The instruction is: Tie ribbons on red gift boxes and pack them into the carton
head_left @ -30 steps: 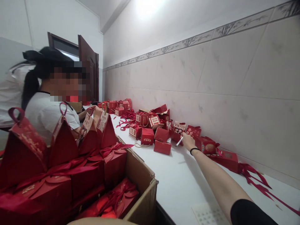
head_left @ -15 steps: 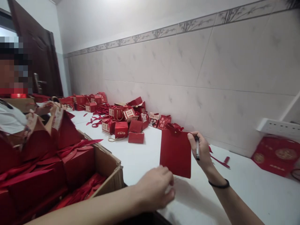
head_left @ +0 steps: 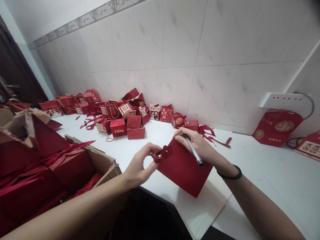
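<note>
A flat, plain red gift bag (head_left: 186, 166) is held tilted above the white table between my two hands. Its short loop strap is joined at a flower-shaped tab with a small gold rivet. My left hand (head_left: 141, 164) pinches that loop between thumb and fingers. Along the bag's upper edge, my right hand (head_left: 197, 145) grips it with the fingers behind. A pen (head_left: 193, 150) with a clear barrel and dark end is tucked in the same hand, lying across the bag's face.
At left, a cardboard box (head_left: 110, 165) holds several red boxes with ribbons; another person's hand (head_left: 41, 116) is beyond it. Small red gift boxes (head_left: 135, 121) and ribbons lie along the wall. A power strip (head_left: 282, 100) is above a red bag (head_left: 277, 128) at right.
My left hand has risen to the bag and taken its loop strap. The bag has turned from upright to tilted, loop toward the left. The view has swung right and down.
</note>
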Motion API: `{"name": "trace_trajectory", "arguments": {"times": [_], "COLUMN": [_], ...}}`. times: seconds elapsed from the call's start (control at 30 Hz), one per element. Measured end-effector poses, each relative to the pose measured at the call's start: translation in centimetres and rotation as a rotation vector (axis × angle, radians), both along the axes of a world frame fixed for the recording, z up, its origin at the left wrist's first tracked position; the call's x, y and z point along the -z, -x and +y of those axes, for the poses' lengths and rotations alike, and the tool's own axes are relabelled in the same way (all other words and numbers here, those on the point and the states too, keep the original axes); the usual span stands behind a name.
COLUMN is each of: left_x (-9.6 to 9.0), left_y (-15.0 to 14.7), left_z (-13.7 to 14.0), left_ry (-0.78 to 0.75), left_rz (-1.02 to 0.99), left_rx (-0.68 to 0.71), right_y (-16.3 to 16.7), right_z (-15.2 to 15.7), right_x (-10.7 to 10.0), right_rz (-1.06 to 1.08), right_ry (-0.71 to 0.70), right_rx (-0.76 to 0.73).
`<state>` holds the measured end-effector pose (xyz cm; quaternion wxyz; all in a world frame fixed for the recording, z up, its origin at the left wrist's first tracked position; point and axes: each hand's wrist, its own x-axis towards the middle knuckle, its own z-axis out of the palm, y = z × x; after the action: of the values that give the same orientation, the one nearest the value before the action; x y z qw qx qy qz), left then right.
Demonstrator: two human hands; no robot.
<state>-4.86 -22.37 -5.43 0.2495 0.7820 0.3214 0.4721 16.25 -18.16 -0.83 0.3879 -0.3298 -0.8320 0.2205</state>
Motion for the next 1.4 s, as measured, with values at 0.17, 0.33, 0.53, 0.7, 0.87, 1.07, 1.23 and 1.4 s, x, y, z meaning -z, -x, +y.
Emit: {"name": "trace_trajectory", "arguments": {"times": [0.17,0.33,0.53,0.7,0.87,1.07,1.23,1.4], "left_x": [0.0,0.0,-1.0,-1.7,-1.2,-1.5,-1.5,-1.1], "left_y": [-0.1,-0.2,-0.3,-1.0,-0.8,-0.5,-0.6,-0.7], "left_z": [0.3,0.5,-0.8,-1.6,-1.5,-1.6,-1.5,-1.5], "left_ry": [-0.009,0.101,0.125,0.416,0.282,-0.261,-0.534,-0.491], "left_rz": [0.004,-0.131,-0.033,-0.235,-0.238,0.068,0.240,0.247], "left_rx": [-0.058,0.033,0.149,0.360,0.375,-0.098,-0.392,-0.334], "right_y": [0.2,0.5,1.0,1.1,1.2,1.4,1.4,1.8], "right_z": [0.1,0.0,0.0,0.3,0.6,-1.0,-3.0,-3.7], "right_x": [0.0,0.1,0.4,0.9,1.3,0.6,0.2,0.4], "right_rz": [-0.082,-0.158,-0.224,-0.185,-0.087,0.161,0.117,0.012], "right_ry": [0.009,0.073,0.158,0.204,0.151,0.155,0.136,-0.061], "right_rx": [-0.064,-0.165,-0.409,-0.547,-0.358,-0.195,-0.176,-0.137]}}
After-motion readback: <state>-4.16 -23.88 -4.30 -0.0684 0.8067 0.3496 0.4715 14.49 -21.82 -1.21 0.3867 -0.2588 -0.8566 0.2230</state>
